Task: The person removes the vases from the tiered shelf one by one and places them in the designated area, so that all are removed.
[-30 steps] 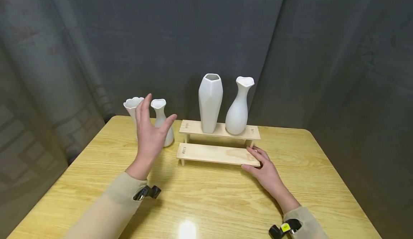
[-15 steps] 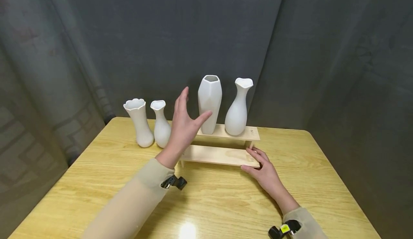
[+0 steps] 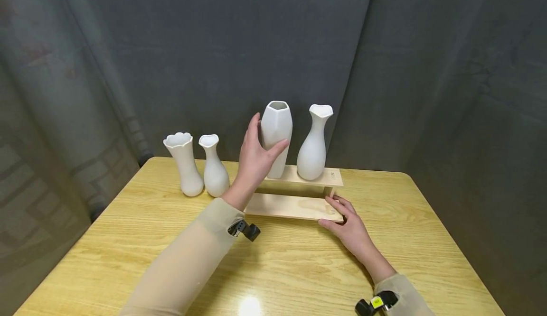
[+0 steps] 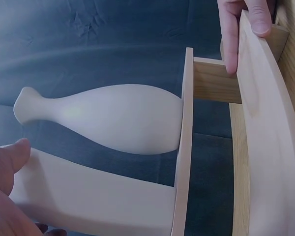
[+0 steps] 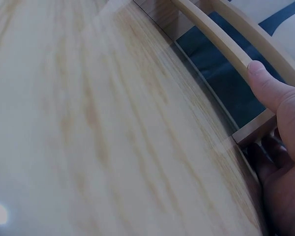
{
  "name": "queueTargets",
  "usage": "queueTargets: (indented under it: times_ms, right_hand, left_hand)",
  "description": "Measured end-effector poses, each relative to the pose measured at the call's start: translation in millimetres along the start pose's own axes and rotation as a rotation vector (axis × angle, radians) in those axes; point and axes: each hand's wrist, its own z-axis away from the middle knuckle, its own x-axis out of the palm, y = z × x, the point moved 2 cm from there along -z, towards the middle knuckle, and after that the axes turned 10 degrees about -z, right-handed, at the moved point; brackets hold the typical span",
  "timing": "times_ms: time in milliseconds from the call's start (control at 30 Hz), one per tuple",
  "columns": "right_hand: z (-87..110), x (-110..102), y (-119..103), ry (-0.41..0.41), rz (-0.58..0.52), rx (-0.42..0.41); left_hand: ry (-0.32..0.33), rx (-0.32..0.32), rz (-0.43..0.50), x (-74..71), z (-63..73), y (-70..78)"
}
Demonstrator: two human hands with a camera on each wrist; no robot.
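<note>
One tall faceted white ceramic vase (image 3: 276, 127), upright on upper tier of pale wooden two-tier stand (image 3: 290, 206), left grip (image 3: 255, 161) wrapped around it. Right grip (image 3: 353, 229) pinching stand's lower tier at right end. Just beside, large white bulbous ceramic vase (image 3: 312, 157). Yellow wood-grain bench (image 3: 290, 264) below, bright glare in foreground; left of stand, white scalloped-rim vase (image 3: 184, 170), small white narrow-necked vase (image 3: 216, 179). Dark grey curtains (image 3: 239, 36) behind, along both sides.

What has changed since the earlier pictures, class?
The left hand moved right, from near the scalloped vase and small bottle vase to the faceted vase, now reaching around it; grip unclear. The right hand stayed on the wooden stand; nothing else visibly moved.
</note>
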Motion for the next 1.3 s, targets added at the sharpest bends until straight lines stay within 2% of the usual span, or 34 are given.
queueTargets:
  times_ms: [400,667,833,1000,1200,1300]
  right_hand:
    - [-3.6,0.5,1.2,0.003,-0.006,-0.010]
    - [-2.1,1.3,2.5,-0.001,-0.002,-0.013]
    - [-1.9,-0.2,1.6,-0.003,0.009,-0.021]
    - [-1.4,-1.8,-0.3,-0.005,0.009,-0.021]
    - [-0.1,-3.4,-2.4,-0.001,0.009,-0.018]
    - [0.5,-3.6,-3.0,0.000,0.010,-0.017]
  left_hand:
    - [0.022,0.016,-0.003,2.3,-3.6,-0.2]
    - [0.044,0.036,0.032,-3.8,6.8,1.8]
    - [0.055,0.062,0.075,-16.0,19.5,7.5]
    - [0.034,0.078,0.137,-31.9,35.2,9.6]
    - [0.021,0.071,0.124,-53.4,53.0,0.6]
    - [0.019,0.047,0.101,-64.9,60.2,-6.6]
